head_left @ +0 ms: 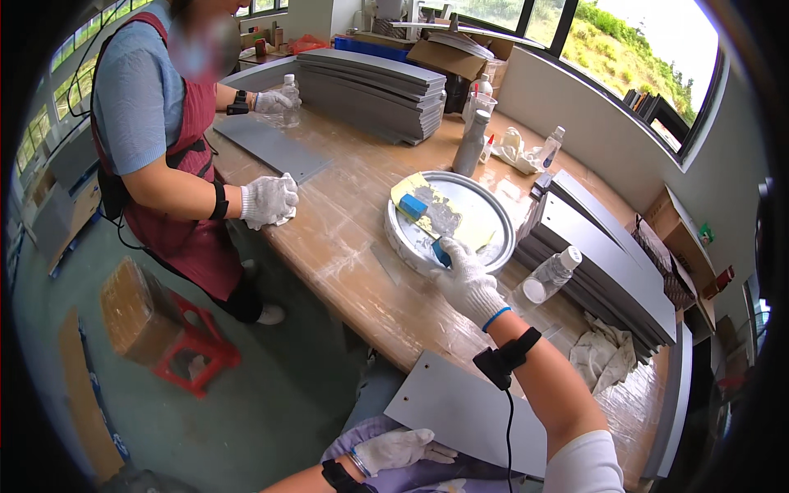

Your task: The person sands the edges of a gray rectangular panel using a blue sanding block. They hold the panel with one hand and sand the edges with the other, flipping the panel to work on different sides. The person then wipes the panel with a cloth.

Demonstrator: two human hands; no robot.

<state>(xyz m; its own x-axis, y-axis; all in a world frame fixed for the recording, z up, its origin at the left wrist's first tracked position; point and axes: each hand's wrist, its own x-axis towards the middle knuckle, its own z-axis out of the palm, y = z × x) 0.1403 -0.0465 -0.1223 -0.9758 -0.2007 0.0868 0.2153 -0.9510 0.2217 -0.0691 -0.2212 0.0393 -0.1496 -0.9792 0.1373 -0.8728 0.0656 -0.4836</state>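
My right hand (468,283), in a white knit glove, is closed on a small blue block (441,252) at the near rim of a round metal lid (396,238). The fingers partly hide this block. On the lid lies a yellow sheet (472,230) smeared with grey paste, and a second blue block (412,205) rests on it. My left hand (403,450), also gloved, lies with fingers stretched out at the near edge of a grey panel (468,407). The panel has small holes and sits partly over my lap, below the table's edge.
A grey panel stack (608,246) and a clear bottle (546,275) stand right of the lid. A crumpled cloth (604,353) lies nearer. Behind the lid stands a grey bottle (471,144). Across the table, a co-worker (156,123) handles another panel. A red stool (197,345) stands left.
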